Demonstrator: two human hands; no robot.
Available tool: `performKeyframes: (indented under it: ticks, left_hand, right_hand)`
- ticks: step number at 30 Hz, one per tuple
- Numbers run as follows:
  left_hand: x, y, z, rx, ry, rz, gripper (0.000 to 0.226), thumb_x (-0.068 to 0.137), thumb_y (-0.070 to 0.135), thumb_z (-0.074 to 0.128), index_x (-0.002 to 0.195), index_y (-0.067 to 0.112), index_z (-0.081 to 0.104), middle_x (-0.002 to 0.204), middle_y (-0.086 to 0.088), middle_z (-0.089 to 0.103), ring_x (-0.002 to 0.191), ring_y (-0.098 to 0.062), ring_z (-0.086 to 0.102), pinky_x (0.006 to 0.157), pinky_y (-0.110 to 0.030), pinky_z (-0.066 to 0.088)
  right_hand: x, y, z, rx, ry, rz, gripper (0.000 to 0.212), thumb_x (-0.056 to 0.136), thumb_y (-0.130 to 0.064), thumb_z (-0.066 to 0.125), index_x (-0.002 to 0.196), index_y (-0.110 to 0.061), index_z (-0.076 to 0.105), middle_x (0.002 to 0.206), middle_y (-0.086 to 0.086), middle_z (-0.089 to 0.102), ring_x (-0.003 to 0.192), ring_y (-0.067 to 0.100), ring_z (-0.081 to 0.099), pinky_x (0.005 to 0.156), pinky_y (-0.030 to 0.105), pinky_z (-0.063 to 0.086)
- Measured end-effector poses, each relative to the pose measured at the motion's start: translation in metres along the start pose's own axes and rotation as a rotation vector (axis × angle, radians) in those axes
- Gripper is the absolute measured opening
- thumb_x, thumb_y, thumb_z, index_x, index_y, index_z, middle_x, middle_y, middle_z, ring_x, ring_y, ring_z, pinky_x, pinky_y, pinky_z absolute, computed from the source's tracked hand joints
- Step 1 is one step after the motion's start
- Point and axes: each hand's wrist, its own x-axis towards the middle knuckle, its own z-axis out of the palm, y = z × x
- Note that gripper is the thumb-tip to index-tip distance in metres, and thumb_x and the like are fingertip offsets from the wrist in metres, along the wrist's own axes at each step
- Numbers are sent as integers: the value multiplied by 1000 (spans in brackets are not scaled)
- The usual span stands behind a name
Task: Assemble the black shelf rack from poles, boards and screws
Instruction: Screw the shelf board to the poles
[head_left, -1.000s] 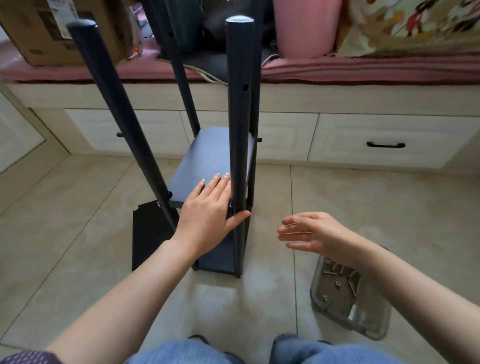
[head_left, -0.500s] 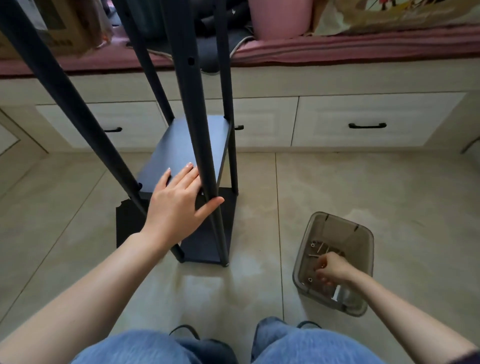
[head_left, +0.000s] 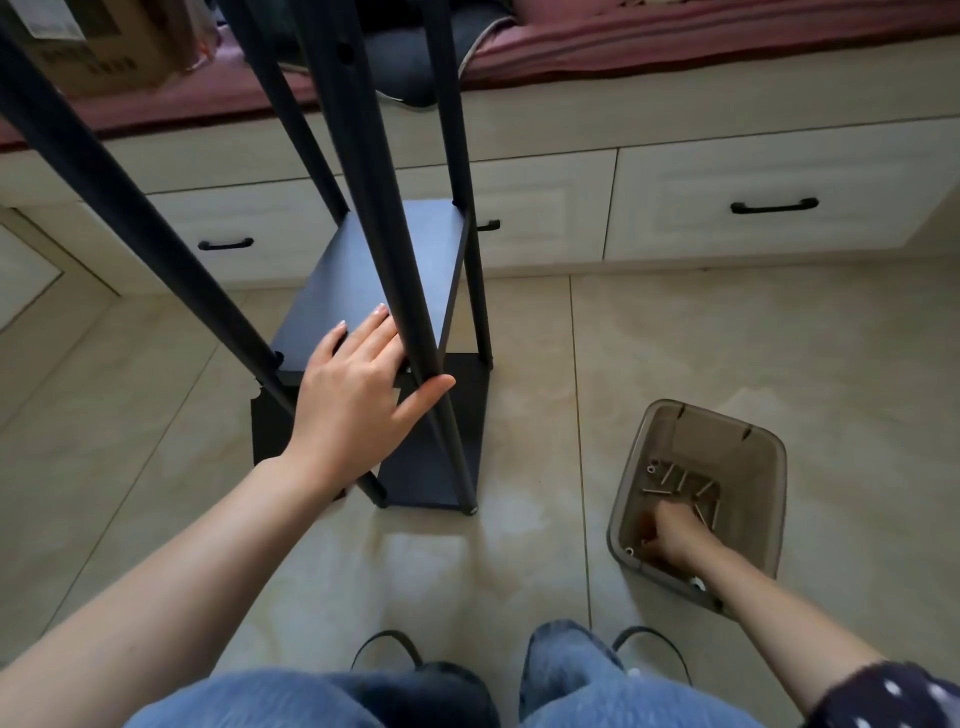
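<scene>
Black rack poles (head_left: 374, 208) and boards (head_left: 374, 280) — smoky translucent bin (head_left: 769, 467), beige tiles (head_left: 727, 353), blue jeans (head_left: 597, 686).

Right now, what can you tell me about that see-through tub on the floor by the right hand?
The plastic tub is a smoky, translucent rectangular container with rounded corners, open at the top, standing on the tiled floor to the right of the black rack. Loose metal screws lie scattered on its bottom. The right hand reaches down inside it among the screws.

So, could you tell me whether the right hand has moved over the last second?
Yes. The right hand has dropped from the air beside the near pole down into the plastic bin on the floor, among the screws.
</scene>
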Motion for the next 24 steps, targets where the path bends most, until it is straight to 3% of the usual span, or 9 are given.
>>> performKeyframes:
  ticks: [5, 8, 10, 14, 20, 24]
  left_hand:
    - [0, 2, -1, 0, -9, -7, 67, 95, 63, 39, 139, 16, 58, 148, -4, 53, 144, -23, 41, 117, -49, 30]
    - [0, 2, -2, 8, -34, -15, 69, 95, 64, 36, 140, 16, 57, 149, -3, 52, 145, -23, 39, 118, -48, 28]
    - [0, 3, -3, 21, -65, -25, 71, 96, 65, 31, 143, 17, 54, 151, -2, 50, 147, -21, 36, 119, -46, 26]
    - [1, 6, -7, 30, -98, -36, 72, 98, 67, 27, 146, 18, 51, 154, -1, 46, 149, -21, 31, 121, -47, 25]
    - [2, 10, -8, 27, -143, -67, 80, 93, 70, 19, 150, 21, 45, 159, 1, 37, 152, -17, 22, 122, -47, 21]
    - [1, 12, -10, 16, -166, -74, 84, 90, 72, 15, 154, 23, 38, 162, 3, 31, 153, -16, 18, 124, -45, 18]
  right_hand:
    - [-1, 2, -3, -47, 25, -22, 15, 87, -16, 69, 101, -16, 64, 116, 10, 68, 110, 24, 62, 88, 27, 45]
    - [-5, 4, -10, -63, 70, -24, 12, 88, -15, 68, 98, -16, 60, 118, 13, 66, 114, 28, 61, 87, 25, 44]
    - [-8, 8, -17, -46, 111, -29, 18, 89, -13, 65, 106, -11, 62, 117, 14, 66, 113, 29, 61, 86, 27, 44]
    - [-26, 8, -44, -1, 214, -49, 14, 90, -11, 67, 104, -7, 65, 107, 15, 68, 106, 30, 63, 83, 31, 46]
    - [-79, -43, -87, 316, 570, -369, 11, 91, -10, 67, 101, -10, 66, 87, 0, 66, 80, 16, 65, 68, 15, 45]
    - [-102, -106, -102, 722, 512, -514, 3, 98, -12, 57, 100, -11, 59, 88, 2, 71, 78, 12, 70, 71, 26, 57]
